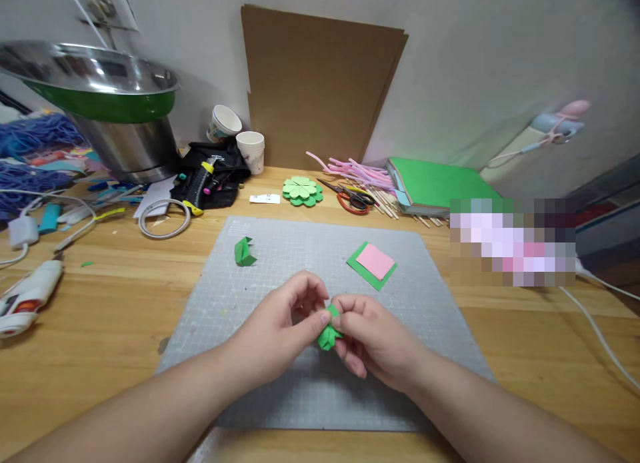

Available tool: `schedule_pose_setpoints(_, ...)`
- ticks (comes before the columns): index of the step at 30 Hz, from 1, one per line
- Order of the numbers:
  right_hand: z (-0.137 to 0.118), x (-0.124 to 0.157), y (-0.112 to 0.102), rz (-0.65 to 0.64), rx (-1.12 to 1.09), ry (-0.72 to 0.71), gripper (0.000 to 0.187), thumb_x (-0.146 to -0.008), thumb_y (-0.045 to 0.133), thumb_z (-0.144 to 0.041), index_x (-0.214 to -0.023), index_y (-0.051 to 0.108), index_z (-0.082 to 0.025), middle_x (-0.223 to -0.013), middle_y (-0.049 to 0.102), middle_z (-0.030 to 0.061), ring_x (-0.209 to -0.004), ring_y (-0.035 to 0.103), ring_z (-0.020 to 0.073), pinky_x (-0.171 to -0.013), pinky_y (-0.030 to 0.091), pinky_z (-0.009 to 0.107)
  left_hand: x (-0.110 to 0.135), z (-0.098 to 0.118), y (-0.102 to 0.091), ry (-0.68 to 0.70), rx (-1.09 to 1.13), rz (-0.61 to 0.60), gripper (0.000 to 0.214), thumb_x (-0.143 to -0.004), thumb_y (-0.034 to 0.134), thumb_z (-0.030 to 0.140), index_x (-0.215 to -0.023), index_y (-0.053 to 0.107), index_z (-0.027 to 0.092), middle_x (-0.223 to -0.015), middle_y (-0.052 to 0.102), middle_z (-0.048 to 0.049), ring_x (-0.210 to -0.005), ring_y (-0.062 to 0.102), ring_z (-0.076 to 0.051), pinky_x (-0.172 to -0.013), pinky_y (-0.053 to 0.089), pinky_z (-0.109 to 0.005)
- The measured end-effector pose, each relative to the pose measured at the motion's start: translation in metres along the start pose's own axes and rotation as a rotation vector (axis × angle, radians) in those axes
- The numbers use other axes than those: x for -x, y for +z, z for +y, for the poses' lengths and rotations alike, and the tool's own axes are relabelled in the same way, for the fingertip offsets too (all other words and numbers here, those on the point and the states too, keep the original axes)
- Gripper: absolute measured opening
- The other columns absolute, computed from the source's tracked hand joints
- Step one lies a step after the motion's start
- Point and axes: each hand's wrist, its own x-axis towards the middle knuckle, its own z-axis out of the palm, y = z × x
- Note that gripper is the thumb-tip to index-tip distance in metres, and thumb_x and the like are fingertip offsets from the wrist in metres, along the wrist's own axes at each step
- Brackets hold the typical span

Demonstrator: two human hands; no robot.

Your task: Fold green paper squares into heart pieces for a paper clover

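a small folded green paper piece (pixel 327 341) is pinched by the fingertips of the left hand (pixel 293 318) and of the right hand (pixel 375 331), and is held over the grey cutting mat (pixel 280 400). on the mat, farther off to the left, another folded green piece (pixel 243 252) is seen; to the right, pink paper (pixel 375 260) is laid upon a larger green sheet (pixel 363 272). by the mat's far edge, on the wooden table (pixel 100 376), a layered green paper flower (pixel 303 191) is set between a white strip (pixel 265 198) and scissors (pixel 356 198). a green-covered stack (pixel 445 183) is placed at the far right, and brown cardboard (pixel 320 90) is propped against the wall (pixel 475 63)
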Motion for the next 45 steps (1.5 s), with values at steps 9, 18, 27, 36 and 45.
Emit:
schedule_pose_setpoints(9,-0.006,0.001,-0.010,-0.183,-0.422,0.228,0.007,-0.073,0.053,-0.024,-0.070,0.051,-0.018,-0.048,0.053,-0.0058,-0.029,0.033,0.0024,-0.031,0.022,0.014,0.005,0.007,-0.011,0.490,-0.766,-0.022,0.022,-0.082,0.049,0.006,-0.098,0.056,0.020,-0.103,0.057,-0.0066,-0.098,0.050,-0.021,-0.086,0.038,-0.035)
schedule_pose_setpoints(18,-0.002,-0.004,-0.008,-0.033,-0.160,0.043,0.046,-0.087,0.035,-0.054,-0.070,0.053,-0.015,-0.053,0.058,0.0014,-0.034,0.054,0.0098,-0.029,0.031,0.016,-0.004,0.003,-0.006,-0.103,-0.030,0.134,0.018,-0.076,0.062,0.027,-0.065,0.051,0.018,-0.063,0.055,0.0017,-0.060,0.050,-0.013,-0.059,0.037,-0.026)
schedule_pose_setpoints(27,-0.001,0.002,0.001,0.153,0.229,-0.374,0.018,-0.078,0.064,-0.035,-0.077,0.054,-0.019,-0.064,0.053,-0.0042,-0.050,0.048,0.0076,-0.042,0.033,0.018,-0.007,0.001,-0.004,-0.291,0.247,0.048,0.024,-0.065,0.071,0.030,-0.061,0.052,0.016,-0.057,0.053,0.0034,-0.055,0.044,-0.009,-0.056,0.032,-0.022)
schedule_pose_setpoints(36,0.001,0.002,-0.001,0.288,0.488,-0.576,0.006,-0.078,0.059,-0.020,-0.073,0.056,-0.020,-0.071,0.056,-0.0011,-0.067,0.050,0.0130,-0.061,0.041,0.027,-0.005,0.000,0.001,-0.093,-0.057,0.112,0.017,-0.073,0.063,0.028,-0.065,0.053,0.017,-0.065,0.052,0.0022,-0.062,0.046,-0.012,-0.058,0.036,-0.025)
schedule_pose_setpoints(45,-0.001,0.012,0.001,0.276,0.804,-0.918,0.012,-0.082,0.056,-0.012,-0.089,0.054,-0.022,-0.087,0.058,0.0008,-0.084,0.055,0.0157,-0.076,0.044,0.032,0.001,0.001,-0.002,0.322,-0.324,0.180,0.015,-0.071,0.058,0.003,-0.072,0.064,0.016,-0.074,0.067,0.0000,-0.072,0.061,-0.013,-0.069,0.046,-0.024)
